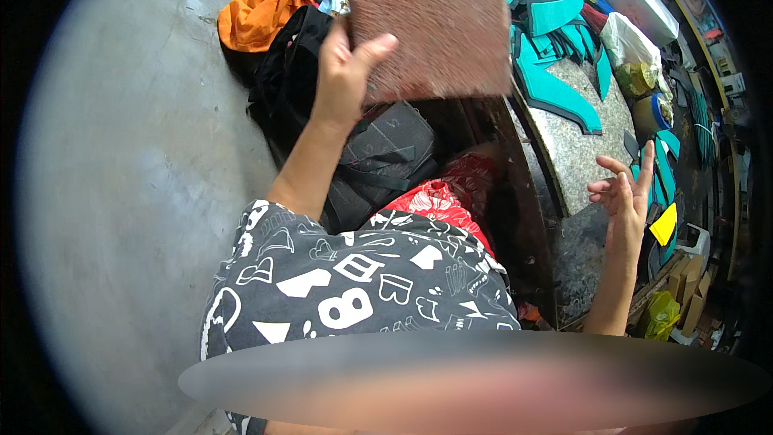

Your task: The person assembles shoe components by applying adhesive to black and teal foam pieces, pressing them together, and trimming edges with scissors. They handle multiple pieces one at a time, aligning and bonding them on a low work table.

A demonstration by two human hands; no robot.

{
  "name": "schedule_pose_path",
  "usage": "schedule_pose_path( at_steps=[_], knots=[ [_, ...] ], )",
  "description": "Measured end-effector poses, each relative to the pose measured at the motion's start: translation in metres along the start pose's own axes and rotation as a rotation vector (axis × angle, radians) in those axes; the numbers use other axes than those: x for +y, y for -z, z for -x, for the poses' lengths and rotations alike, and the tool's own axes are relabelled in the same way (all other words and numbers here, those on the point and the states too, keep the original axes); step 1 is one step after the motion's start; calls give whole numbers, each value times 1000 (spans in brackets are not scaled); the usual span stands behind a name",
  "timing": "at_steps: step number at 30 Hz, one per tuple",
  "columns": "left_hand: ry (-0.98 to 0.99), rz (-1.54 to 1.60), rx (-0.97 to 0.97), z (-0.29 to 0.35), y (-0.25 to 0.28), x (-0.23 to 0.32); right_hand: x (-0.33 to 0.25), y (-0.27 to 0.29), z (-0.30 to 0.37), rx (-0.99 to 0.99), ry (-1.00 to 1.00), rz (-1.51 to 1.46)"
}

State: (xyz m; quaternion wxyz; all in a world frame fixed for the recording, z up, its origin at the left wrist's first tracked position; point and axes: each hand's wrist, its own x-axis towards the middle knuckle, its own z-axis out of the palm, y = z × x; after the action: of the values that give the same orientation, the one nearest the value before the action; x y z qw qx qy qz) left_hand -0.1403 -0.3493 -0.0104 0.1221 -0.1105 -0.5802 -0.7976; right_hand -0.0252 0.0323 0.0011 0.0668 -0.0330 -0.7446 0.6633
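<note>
A flat reddish-brown board (435,24) with a rough surface is raised at the top middle. My left hand (345,72) grips its lower left edge, thumb across the face and the other fingers hidden behind it. Out to the right, my right hand (626,197) is held up with its fingers apart and nothing in them. It is beside the speckled grey tabletop (564,181), near teal cut pieces (665,165) and a yellow piece (664,225). More teal foam-like pieces (555,93) are heaped on the table at the upper right.
An orange cloth (274,0) and black fabric (286,72) lie at the upper left, with a dark grey bag (386,145) below the board. A grey wall (153,169) stands on the left. White bags (632,44), cardboard (692,282) and a yellow-green plastic bag (662,314) crowd the right side.
</note>
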Motion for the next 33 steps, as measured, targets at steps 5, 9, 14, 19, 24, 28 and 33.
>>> schedule_pose_path(
  at_steps=[5, 9, 14, 19, 24, 28, 33],
  knots=[
    [-56, -147, 111, -27, 51, 4, -1, 18, 4, 29, -3, 0],
    [-96, -523, 181, -59, 95, -17, 1, 25, 8, 56, 4, 26],
    [77, -205, 331, -93, 121, -65, 1, 26, 8, 106, -22, 69],
    [-38, -64, 625, -135, 153, -85, -7, 35, 14, 166, -6, 76],
    [110, 3, 599, -161, 232, -82, -5, 50, 28, 234, -56, 40],
    [252, 180, 462, -156, 287, -93, -4, 57, 29, 249, -64, 58],
    [275, 158, 528, -182, 329, -99, 0, 54, 27, 250, -97, 92]
  ],
)
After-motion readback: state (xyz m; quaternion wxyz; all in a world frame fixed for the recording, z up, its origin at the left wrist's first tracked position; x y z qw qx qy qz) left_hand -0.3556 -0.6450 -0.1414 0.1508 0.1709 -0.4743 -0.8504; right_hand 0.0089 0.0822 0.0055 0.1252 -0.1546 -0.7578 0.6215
